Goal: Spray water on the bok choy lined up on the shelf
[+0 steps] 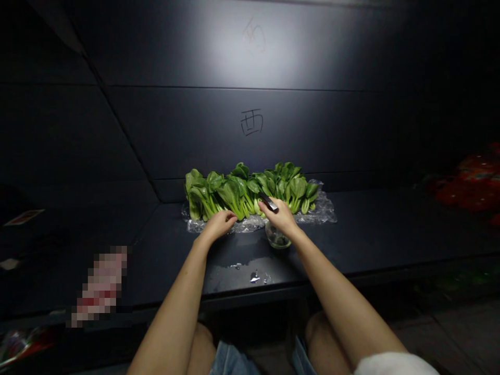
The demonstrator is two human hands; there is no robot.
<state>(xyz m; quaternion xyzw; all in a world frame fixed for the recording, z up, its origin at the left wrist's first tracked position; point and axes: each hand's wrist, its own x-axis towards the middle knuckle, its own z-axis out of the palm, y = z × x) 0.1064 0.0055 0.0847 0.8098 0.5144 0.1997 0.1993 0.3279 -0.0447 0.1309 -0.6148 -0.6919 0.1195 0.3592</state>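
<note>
Heads of bok choy (232, 194) stand packed in a row on crumpled clear plastic wrap (326, 208) against the dark back panel. My left hand (220, 225) is at the front of the row with its fingers curled in beside the pale stalks; whether anything is between them is hidden. My right hand (283, 217) is closed around a small black tool with a shiny part (269, 202), held slanted in front of the leaves; its exact kind does not show. Below that hand, partly covered by it, a clear glass bowl (278, 240) sits on the shelf.
Water drops (254, 277) wet the dark shelf (371, 229) near its front edge. Red packages (474, 179) are piled at the far right. A flat card (24, 217) lies at the left, and a pixelated patch hides something nearby.
</note>
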